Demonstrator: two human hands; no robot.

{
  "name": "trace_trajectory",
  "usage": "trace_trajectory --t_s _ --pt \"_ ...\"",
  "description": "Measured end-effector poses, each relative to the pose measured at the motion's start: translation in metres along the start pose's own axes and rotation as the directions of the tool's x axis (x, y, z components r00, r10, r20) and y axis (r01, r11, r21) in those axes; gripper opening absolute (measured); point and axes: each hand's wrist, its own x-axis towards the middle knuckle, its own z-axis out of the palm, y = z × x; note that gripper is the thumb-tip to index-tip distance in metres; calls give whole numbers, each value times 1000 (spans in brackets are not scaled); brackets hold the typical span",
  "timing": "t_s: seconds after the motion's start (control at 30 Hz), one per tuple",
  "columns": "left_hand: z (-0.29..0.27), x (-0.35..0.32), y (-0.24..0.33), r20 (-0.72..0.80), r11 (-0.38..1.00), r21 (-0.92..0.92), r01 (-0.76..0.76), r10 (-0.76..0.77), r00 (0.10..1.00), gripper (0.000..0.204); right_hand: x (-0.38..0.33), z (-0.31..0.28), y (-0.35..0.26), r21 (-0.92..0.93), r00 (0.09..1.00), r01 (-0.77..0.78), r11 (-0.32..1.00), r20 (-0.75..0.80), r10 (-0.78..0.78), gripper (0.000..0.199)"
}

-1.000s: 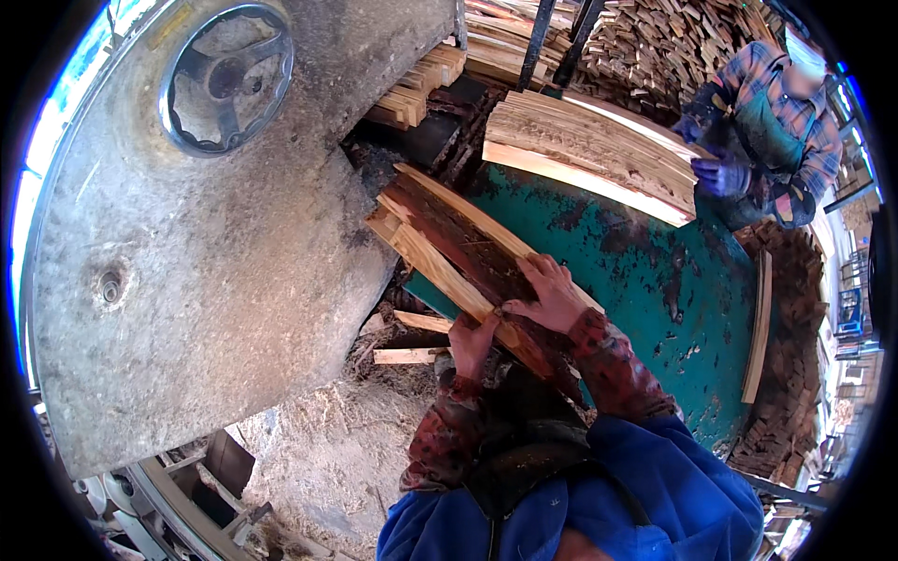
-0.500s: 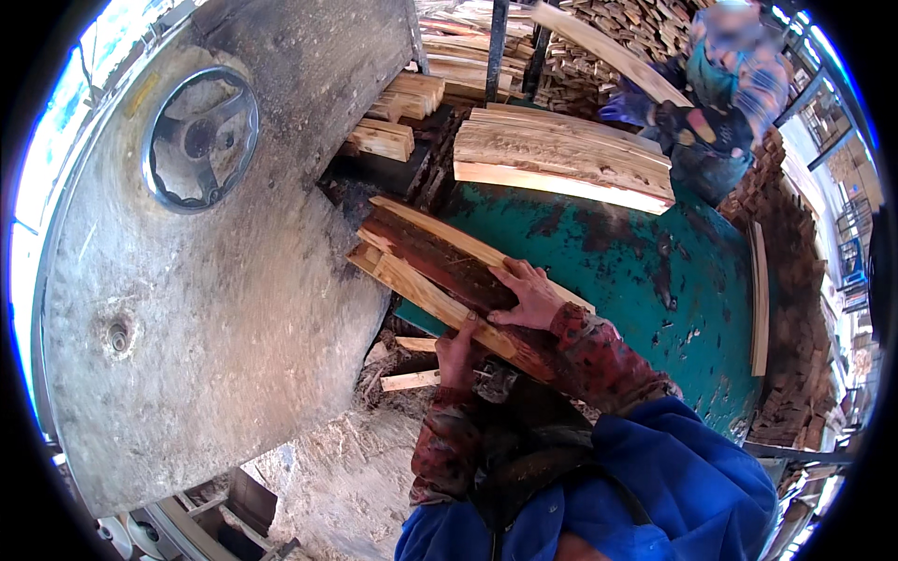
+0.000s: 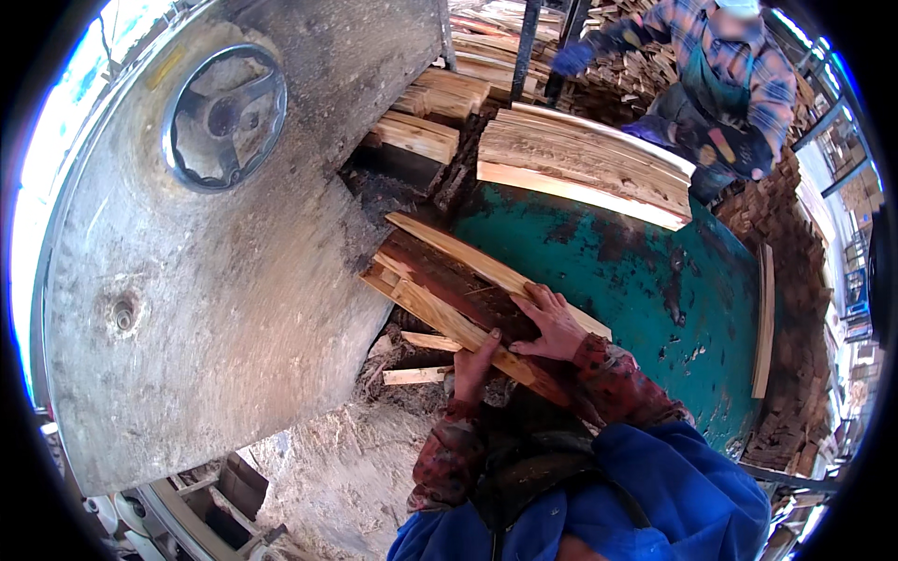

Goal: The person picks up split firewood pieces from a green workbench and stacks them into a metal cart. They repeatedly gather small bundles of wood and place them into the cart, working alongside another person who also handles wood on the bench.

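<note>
Below the middle of the view, a bark-faced wooden slab (image 3: 451, 273) lies slanted, with a pale board (image 3: 468, 254) along its far side and a light-coloured board (image 3: 432, 309) along its near side. My left hand (image 3: 475, 369) is closed on the near edge, its thumb on top and its other fingers mostly hidden below. My right hand (image 3: 554, 327) presses on the bark face, its fingers reaching over the pale board and its thumb pointing toward my left hand. The bundle's near end is partly hidden by my right sleeve.
A worn green tabletop (image 3: 617, 271) carries a stack of boards (image 3: 585, 164). Left stands a large grey panel (image 3: 234, 309) with a handwheel (image 3: 224, 117). Beyond the table is a co-worker (image 3: 720, 84) in gloves. Wood scraps (image 3: 416, 376) lie below my left hand.
The co-worker's raised board is no longer in their hands, and one gloved hand now reaches out to the left. The whole view has shifted slightly; my hands keep the same hold on the wood.
</note>
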Motion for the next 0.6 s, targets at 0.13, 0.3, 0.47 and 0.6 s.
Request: trace_trajectory --t_s 0.13,0.3,0.47,0.6 --pt "-6 3 -8 -44 997 80 -2 6 999 51 5 -21 -12 50 996 -25 998 82 21 81" --pt "2 -8 13 -22 996 91 -12 14 1000 51 37 -28 -7 45 995 101 994 -19 -100 59" --pt "6 -14 23 -54 999 35 6 -5 999 48 101 -27 -10 203 998 14 979 -61 -2 55" --pt "2 -6 8 -71 992 110 -68 76 995 43 160 -1 7 294 991 19 956 -134 21 53"
